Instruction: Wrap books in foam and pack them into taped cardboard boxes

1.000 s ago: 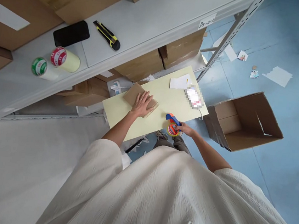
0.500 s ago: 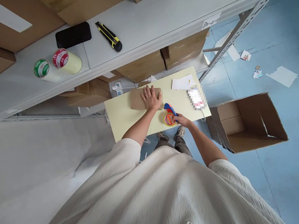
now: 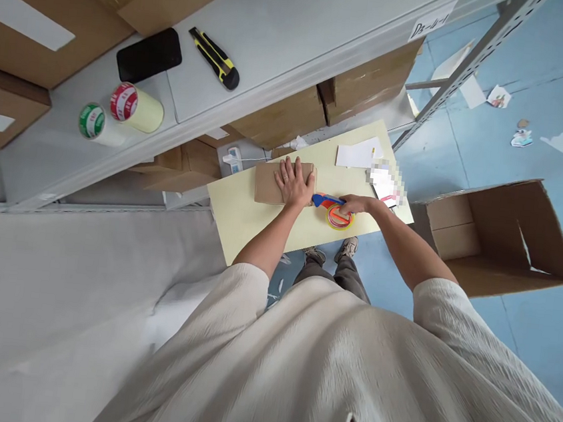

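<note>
A small brown cardboard box (image 3: pixel 266 184) lies on the pale yellow tabletop (image 3: pixel 239 233). Flat on its top rests my left hand (image 3: pixel 295 184), fingers spread over the right part of the box. My right hand (image 3: pixel 355 205) grips a blue and orange tape dispenser (image 3: pixel 331 203) loaded with a yellow-rimmed roll. The dispenser's blue front end is at the right edge of the box, near my left hand; whether it touches the cardboard I cannot tell.
Right of the table, a large open carton (image 3: pixel 500 234) stands on the blue floor. White papers (image 3: pixel 360 153) lie at the table's back right. The grey shelf holds a box cutter (image 3: pixel 214 58), a black phone (image 3: pixel 149 55), two tape rolls (image 3: pixel 136 107) and cartons.
My right hand has raised the tape dispenser toward the box's right edge and turned it more level. My left hand stays on the box. The whole view has shifted slightly.
</note>
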A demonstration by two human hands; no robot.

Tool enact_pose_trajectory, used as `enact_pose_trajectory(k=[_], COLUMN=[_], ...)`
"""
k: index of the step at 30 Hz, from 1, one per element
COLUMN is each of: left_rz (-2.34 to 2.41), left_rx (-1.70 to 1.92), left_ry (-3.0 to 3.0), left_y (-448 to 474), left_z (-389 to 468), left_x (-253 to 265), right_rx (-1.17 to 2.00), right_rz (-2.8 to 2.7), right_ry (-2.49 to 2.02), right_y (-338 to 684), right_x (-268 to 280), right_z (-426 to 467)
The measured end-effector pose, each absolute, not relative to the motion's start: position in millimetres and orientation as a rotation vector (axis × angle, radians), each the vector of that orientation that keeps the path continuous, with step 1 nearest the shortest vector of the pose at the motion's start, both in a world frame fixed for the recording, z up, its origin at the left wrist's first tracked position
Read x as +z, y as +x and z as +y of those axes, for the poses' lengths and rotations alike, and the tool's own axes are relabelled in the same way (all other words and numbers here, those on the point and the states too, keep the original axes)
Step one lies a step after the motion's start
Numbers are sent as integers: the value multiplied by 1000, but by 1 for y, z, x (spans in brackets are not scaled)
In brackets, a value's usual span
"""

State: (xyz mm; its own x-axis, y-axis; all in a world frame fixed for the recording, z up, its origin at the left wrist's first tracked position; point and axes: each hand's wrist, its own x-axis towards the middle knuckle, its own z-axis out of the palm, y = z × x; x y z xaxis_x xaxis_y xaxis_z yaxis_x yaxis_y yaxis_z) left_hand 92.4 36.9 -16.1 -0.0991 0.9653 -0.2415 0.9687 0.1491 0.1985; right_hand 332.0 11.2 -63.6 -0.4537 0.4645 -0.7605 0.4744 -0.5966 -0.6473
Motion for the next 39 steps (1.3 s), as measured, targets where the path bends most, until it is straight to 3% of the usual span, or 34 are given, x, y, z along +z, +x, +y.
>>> enact_pose_trajectory(k=[10,17,20,25,34,39], left_rz=[2139,2114,2086,2101,2086,1964], left_rx=[-37,-51,-15,32,42,24], left_ry=[1907,1848,1816,1830,1578,1731], left_y=[93,93,93,94,62,17], left_z=[35,37,39,38,11,-33], left_x=[-14,-8,-6,-7,22,36], right_rx=[-1892,-2024,-2061,-1739,-1876,-1620], right_rz=[1795,1729,1684,1717,1819,2157], right_ry=[1662,1904,1764,1641,2119,2204], right_y=[341,322,332,378,385,371], right_x=[-74,-69,-63,-45,59,142], right_z=[67,43,26,21,25,40])
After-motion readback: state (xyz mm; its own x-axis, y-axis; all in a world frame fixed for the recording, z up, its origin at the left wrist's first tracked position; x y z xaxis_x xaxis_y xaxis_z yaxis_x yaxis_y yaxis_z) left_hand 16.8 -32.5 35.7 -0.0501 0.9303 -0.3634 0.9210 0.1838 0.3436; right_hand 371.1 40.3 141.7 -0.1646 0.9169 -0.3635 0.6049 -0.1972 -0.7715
